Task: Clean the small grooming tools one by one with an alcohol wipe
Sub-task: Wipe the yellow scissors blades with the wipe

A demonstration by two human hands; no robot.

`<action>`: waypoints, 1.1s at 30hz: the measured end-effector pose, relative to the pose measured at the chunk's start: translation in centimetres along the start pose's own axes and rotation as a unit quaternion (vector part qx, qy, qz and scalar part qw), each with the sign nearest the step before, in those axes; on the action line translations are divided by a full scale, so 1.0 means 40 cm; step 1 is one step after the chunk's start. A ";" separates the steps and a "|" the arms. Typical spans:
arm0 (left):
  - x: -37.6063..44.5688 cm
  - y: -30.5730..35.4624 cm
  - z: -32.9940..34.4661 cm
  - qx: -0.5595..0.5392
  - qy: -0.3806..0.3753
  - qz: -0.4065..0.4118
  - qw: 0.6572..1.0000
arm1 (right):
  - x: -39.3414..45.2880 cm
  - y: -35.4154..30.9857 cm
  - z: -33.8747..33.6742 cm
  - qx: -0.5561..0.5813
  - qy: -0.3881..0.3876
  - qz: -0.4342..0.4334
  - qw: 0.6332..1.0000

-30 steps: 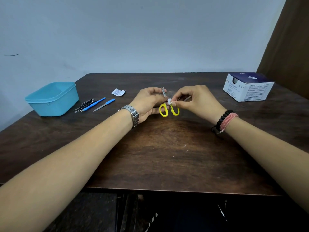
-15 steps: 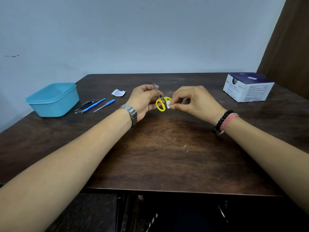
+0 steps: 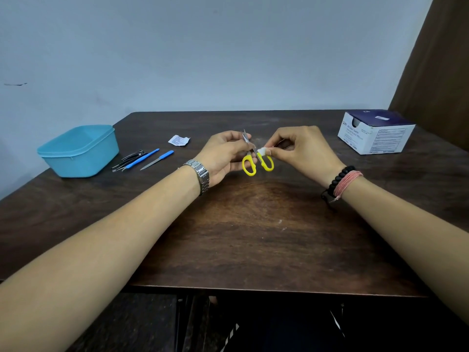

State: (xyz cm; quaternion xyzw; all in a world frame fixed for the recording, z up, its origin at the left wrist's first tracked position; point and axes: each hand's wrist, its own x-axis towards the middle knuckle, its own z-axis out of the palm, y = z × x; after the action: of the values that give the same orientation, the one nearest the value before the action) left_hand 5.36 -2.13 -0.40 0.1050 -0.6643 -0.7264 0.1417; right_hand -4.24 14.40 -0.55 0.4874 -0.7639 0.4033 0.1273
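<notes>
Between the two hands, above the middle of the dark wooden table (image 3: 253, 237), a small pair of scissors (image 3: 256, 161) with yellow handles is held off the surface. The left hand (image 3: 223, 156) grips the scissors at the blade end: its fingers are curled around the metal part, and the blade tip pokes out above the fingertips, pointing up and away from the person. The two yellow loops hang below and to the right of those fingers, slightly apart from each other. The right hand (image 3: 302, 151) pinches a small white wipe (image 3: 262, 150) between thumb and forefinger, with the other fingers curled in behind; the wipe is pressed against the top of the right-hand loop, just where the yellow handle meets the metal. The fingertips of the two hands are near each other, with only the scissors between them. Well to the left of the left hand's fingers lie the other tools: a blue-handled nail file (image 3: 158, 160), a second blue-handled tool (image 3: 142, 158) and a bunch of dark metal tweezers (image 3: 128, 160), side by side next to a light blue plastic tub (image 3: 78, 151). A torn wipe wrapper (image 3: 179, 140) lies beyond them. Far to the right of the right hand's fingers stands a white and dark blue box (image 3: 375, 134).
</notes>
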 end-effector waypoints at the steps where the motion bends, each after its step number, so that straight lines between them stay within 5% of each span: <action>1: -0.001 -0.001 0.002 0.001 -0.009 -0.003 1.000 | -0.001 -0.002 0.000 0.005 0.003 0.000 1.000; 33: 0.005 -0.015 0.004 -0.040 -0.051 0.024 0.998 | -0.006 -0.018 0.009 0.027 -0.003 -0.020 0.999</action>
State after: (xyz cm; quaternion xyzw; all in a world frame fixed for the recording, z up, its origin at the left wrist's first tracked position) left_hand 5.09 -2.00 -0.96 0.0462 -0.6434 -0.7531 0.1294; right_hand -3.47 14.14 -0.56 0.5071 -0.7433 0.4195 0.1199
